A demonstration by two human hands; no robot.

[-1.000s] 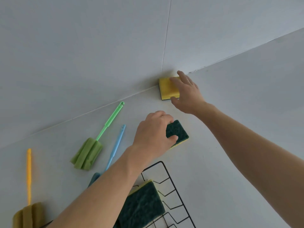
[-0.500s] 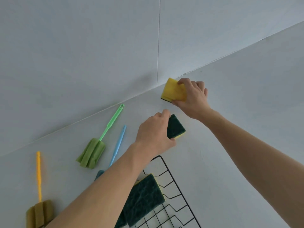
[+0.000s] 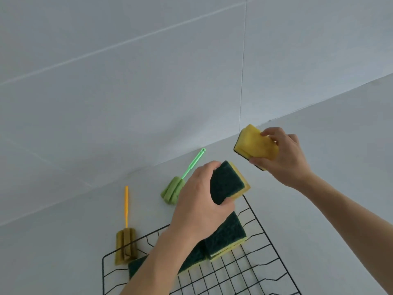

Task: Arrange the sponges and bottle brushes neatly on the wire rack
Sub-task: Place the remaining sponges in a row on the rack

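Nearest, a black wire rack (image 3: 251,271) of thin crossing rods sits on the pale, smooth counter (image 3: 340,167), and two sponges lie on it side by side: one (image 3: 228,235) shows its coarse dark green scouring face over a soft yellow foam layer, the other (image 3: 191,260) is half hidden under the person's forearm. Above the rack's far edge the left hand (image 3: 197,201) is clamped around a third sponge (image 3: 227,184), rough green side up, lifted clear of the counter. To the left, an orange-handled bottle brush (image 3: 125,237) with a ribbed mustard foam head lies just beside the rack's corner. Farther back lies a green brush (image 3: 180,182) with a slim plastic handle. Farthest, near the tiled wall (image 3: 148,81), the right hand (image 3: 285,158) grips a yellow sponge (image 3: 255,145), foam side up.
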